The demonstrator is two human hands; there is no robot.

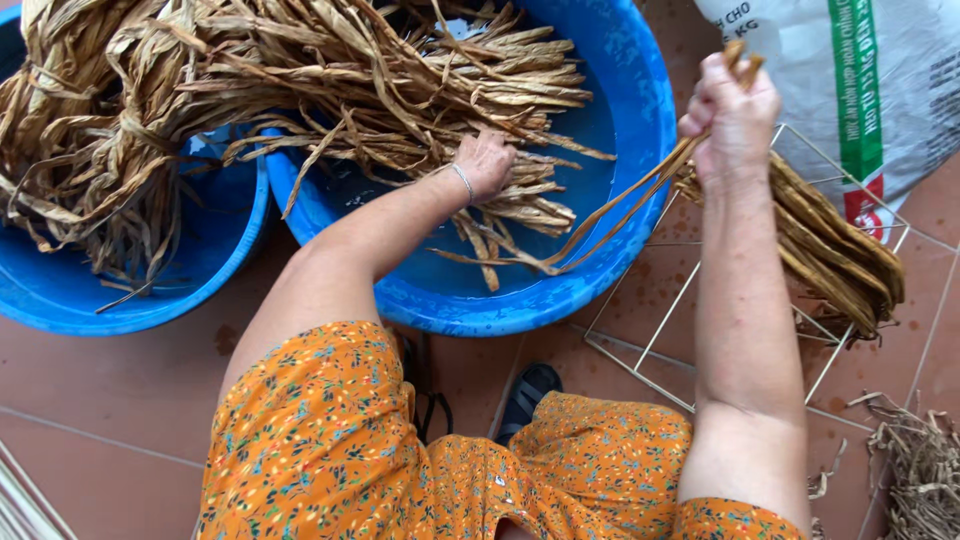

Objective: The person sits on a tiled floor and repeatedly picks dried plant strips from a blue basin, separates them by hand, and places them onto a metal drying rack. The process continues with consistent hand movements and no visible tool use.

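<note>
My left hand [487, 160] reaches into a big blue basin [640, 110] and presses on a heap of long tan dried leaf strips [400, 80] lying in water. A thin bracelet circles that wrist. My right hand [733, 112] is raised to the right of the basin, closed on a few wet strips [620, 205] that trail down-left over the basin rim into the water. Below that hand, a dark bundle of soaked strips [830, 245] lies on a white wire rack [660, 330].
A second blue basin [60, 290] at left holds more dried strips. A white printed sack [880, 90] stands at the upper right. Frayed fibre scraps [915, 460] lie at the lower right on the reddish tile floor [120, 400]. Black sandals [525, 395] show between orange floral-clothed knees.
</note>
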